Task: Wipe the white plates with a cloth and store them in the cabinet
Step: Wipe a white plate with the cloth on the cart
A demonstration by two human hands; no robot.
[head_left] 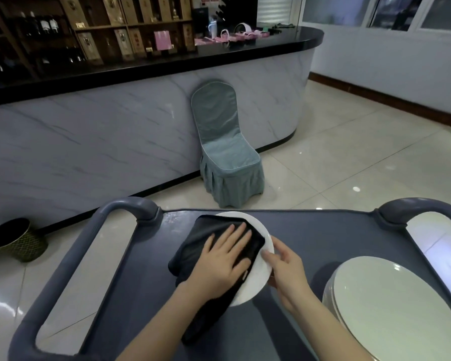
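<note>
Far out to the left of the person's fingers, a dark wastebasket [16, 239] with a lattice pattern stands on the tiled floor. It sits by the foot of the marble-faced counter [115, 131]. Nearer in, the left handle [89, 243] of the grey cart [323, 243] loops up well to the left of the working hand.

A dark cloth [195, 246] is spread over the left part of a white plate [253, 287], and its loose end trails back under the wrist. The left hand [224, 261] lies flat on the cloth. Its fingers [235, 233] are straight and slightly apart, pressing the cloth down onto the plate, with the tips pointing away towards the cart's far edge. Beyond those fingertips, across the floor, a chair [227, 147] in a blue-green cover stands against the counter.

The plate sits on the cart top directly beneath the left fingers, with its bare white part showing to their right. There the right hand [287, 272] holds the rim. The thumb [270, 256] lies on the upper face and the other fingers curl around the edge, their tips hidden beneath it.

Well to the right of that hand, a stack of plates [391, 308] rests on the cart, and the right handle [422, 212] lies beyond it.
</note>
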